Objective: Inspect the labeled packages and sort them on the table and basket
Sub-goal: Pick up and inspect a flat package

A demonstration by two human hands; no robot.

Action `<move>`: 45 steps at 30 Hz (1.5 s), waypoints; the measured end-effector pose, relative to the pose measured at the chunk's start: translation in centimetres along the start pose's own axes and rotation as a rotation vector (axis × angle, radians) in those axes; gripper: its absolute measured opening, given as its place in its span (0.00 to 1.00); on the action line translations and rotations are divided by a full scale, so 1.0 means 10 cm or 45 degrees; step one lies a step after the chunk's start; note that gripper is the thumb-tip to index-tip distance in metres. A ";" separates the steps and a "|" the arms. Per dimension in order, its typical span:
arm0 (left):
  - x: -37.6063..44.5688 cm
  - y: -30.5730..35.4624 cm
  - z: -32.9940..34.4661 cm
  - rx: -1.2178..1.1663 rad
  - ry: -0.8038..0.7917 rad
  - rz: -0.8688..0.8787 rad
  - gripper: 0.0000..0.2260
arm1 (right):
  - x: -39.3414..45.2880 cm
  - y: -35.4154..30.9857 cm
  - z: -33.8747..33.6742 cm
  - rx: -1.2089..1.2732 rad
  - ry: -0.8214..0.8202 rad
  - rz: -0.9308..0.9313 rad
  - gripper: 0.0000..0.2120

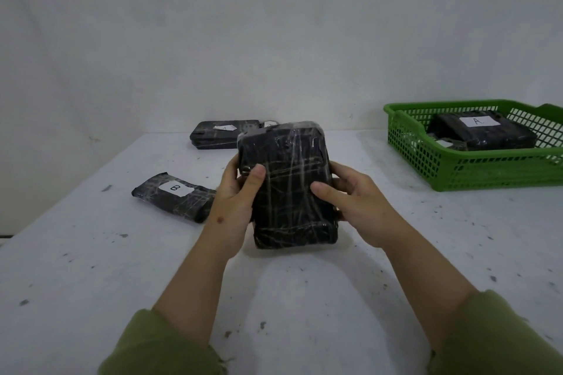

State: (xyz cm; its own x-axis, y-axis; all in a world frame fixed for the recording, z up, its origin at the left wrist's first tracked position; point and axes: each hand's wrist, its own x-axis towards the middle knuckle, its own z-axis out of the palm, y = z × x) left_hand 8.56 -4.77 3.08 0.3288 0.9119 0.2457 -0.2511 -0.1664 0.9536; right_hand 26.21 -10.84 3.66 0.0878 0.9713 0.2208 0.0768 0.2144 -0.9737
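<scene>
So both hands are on this black wrapped package (288, 186), held upright above the middle of the white table (91, 283) — left hand (236, 201) clamped on the left edge with the thumb across the front, right hand (350, 201) pressing in from the right. The catch: the face turned toward the camera shows no label at all, so it's probably on the back. Guess now and it could land in the wrong spot, since the green basket (457, 170) holds a package marked A (484, 131) and a B package (176, 195) lies flat on the table. That wrap looks slick too — flipping it carelessly could mean a drop.
</scene>
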 end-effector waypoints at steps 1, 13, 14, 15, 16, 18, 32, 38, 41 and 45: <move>0.00 -0.01 -0.01 0.040 -0.047 -0.030 0.28 | 0.01 0.01 0.00 0.001 0.022 -0.005 0.12; 0.00 -0.09 -0.07 0.212 -0.107 -0.022 0.26 | 0.03 0.08 -0.08 0.179 0.068 0.139 0.28; 0.00 -0.10 -0.08 0.174 -0.063 -0.028 0.26 | 0.02 0.08 -0.08 0.103 0.026 0.186 0.31; 0.01 -0.11 -0.08 0.143 -0.022 -0.022 0.26 | 0.01 0.09 -0.08 0.038 -0.002 0.220 0.30; 0.01 -0.11 -0.07 0.128 0.000 -0.003 0.26 | 0.01 0.11 -0.07 -0.001 -0.008 0.231 0.27; 0.01 -0.12 -0.06 0.115 -0.001 0.034 0.27 | 0.01 0.10 -0.05 -0.027 0.010 0.182 0.18; 0.00 -0.14 -0.03 0.329 0.310 0.146 0.27 | 0.06 0.12 -0.07 -0.698 0.187 -0.368 0.35; 0.04 -0.18 0.00 0.285 0.391 0.169 0.21 | 0.04 0.13 0.04 -0.241 0.332 -0.091 0.17; 0.03 -0.18 0.01 0.238 0.409 0.193 0.17 | 0.05 0.16 0.05 -0.314 0.360 -0.190 0.08; 0.03 -0.17 -0.02 0.169 0.410 0.218 0.15 | 0.05 0.17 0.02 -0.401 0.401 -0.239 0.06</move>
State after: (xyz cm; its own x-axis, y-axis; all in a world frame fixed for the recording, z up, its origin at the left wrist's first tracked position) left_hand 8.90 -4.13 1.52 -0.0160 0.9342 0.3564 -0.1507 -0.3546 0.9228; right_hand 26.18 -10.00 2.12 0.3365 0.8303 0.4443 0.4129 0.2940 -0.8620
